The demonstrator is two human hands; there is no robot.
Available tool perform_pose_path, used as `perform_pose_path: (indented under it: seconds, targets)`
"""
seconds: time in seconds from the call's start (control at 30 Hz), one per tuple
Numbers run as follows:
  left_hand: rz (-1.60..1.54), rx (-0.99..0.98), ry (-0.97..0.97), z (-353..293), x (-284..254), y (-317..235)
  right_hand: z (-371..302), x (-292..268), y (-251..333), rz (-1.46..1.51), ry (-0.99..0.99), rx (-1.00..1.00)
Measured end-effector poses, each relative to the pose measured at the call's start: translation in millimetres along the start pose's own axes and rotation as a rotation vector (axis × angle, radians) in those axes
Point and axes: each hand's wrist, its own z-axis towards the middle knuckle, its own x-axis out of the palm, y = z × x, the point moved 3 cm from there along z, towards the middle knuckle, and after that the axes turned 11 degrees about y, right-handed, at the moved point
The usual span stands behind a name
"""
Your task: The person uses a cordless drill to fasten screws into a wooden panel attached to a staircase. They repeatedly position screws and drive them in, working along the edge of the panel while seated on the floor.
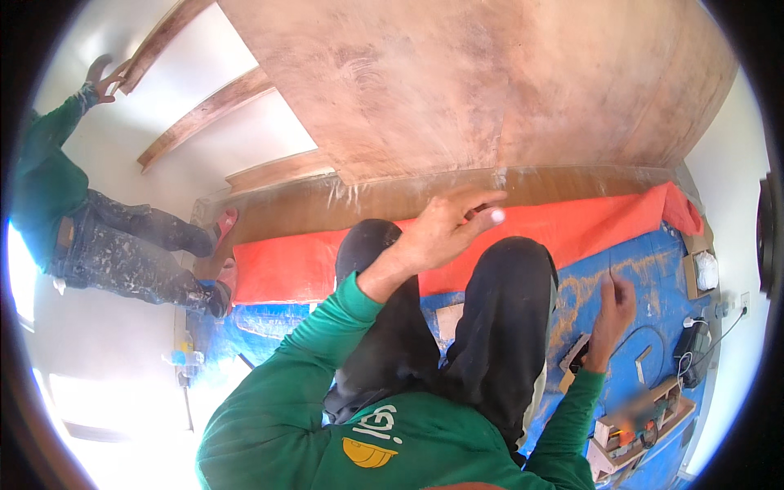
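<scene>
My left hand (441, 227) hung just off centre toward two o'clock, above the red sheet (294, 268), its fingers loosely bent, a gap between them and the thumb; I saw nothing in its hold. My right hand (618, 314), between three and four o'clock, was half curled over the blue floor cover (658, 314); I could not tell whether its fingers gripped anything. The red sheet ran from nine o'clock round to two, beyond my bent knees (506, 318). Behind it, a large wooden panel (490, 82) filled twelve to two o'clock. A wooden tool carrier (600, 463) sat at four o'clock, a black case (691, 355) with cables just above it. At ten o'clock a co-worker's hand (102, 82) touched a wooden strip (163, 37).
</scene>
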Motion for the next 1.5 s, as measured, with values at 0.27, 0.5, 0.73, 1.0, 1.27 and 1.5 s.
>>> perform_pose_path:
  seconds: [0.27,0.5,0.73,1.0,1.27,1.5]
  targets:
    - [-0.695,-0.013,-0.05,9,27,-8,1,137,212,-0.259,0.29,-0.823]
    - [-0.727,-0.041,-0.274,-17,-17,18,36,153,54,-0.135,0.512,-0.296]
    - [-0.859,0.055,-0.502,-55,-73,26,-68,146,-210,-0.431,0.814,0.08]
    - [-0.847,0.007,-0.509,-74,-68,-7,-74,158,-352,-0.356,0.657,0.228]
    - [-0.643,0.169,-0.427,-103,-96,-80,-26,150,-269,-0.265,0.307,-0.106]
    - [-0.755,0.455,-0.437,-69,-159,-95,72,47,-8,0.359,0.3,0.02]
